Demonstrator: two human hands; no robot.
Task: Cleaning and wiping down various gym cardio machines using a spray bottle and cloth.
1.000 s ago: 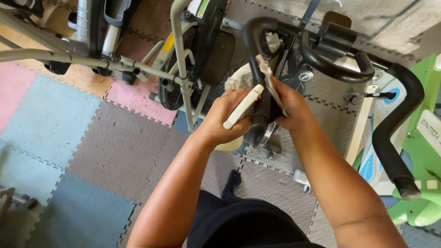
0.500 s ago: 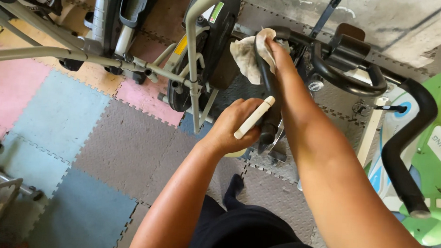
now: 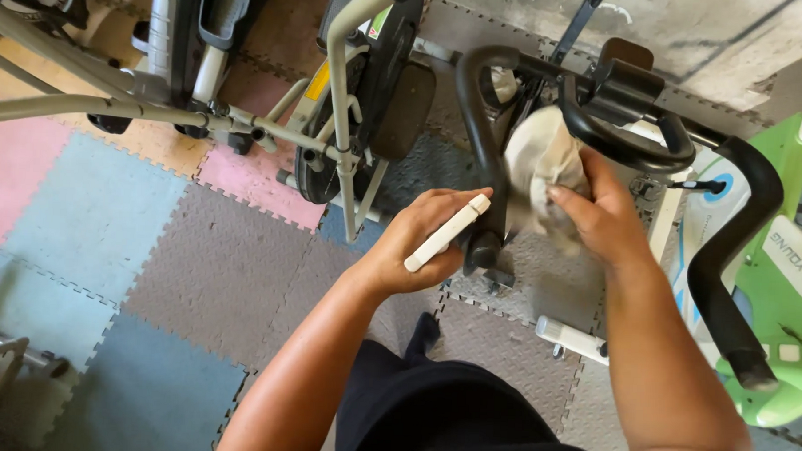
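A pale crumpled cloth (image 3: 545,173) is grasped by the right hand (image 3: 601,215) and is pressed against the frame of a black exercise bike handlebar (image 3: 488,140). The fingers of this hand are curled around the lower part of the cloth, with the thumb on the side toward the handlebar's upright bar. The cloth lies just to the right of that upright bar and below the curved black grip (image 3: 626,144) which loops across the top.

A slim white stick-shaped object (image 3: 447,232) is held in the left hand (image 3: 418,244). It is clamped between the thumb and the fingers, and one end of it points up toward the handlebar, almost touching the upright bar. The hand itself is closed around the object, just to the left of the bar and a little lower than the cloth.

To the left of the handlebar, a second exercise machine with a white tube frame (image 3: 338,117) and a black flywheel (image 3: 384,83) is seen. To the right of the handlebar, a green and white machine (image 3: 794,293) stands close by. Under the handlebar the floor is covered with interlocking foam mats (image 3: 134,243) in grey, blue, pink and orange. Dark trousers (image 3: 448,414) are visible below the handlebar, between the two forearms.
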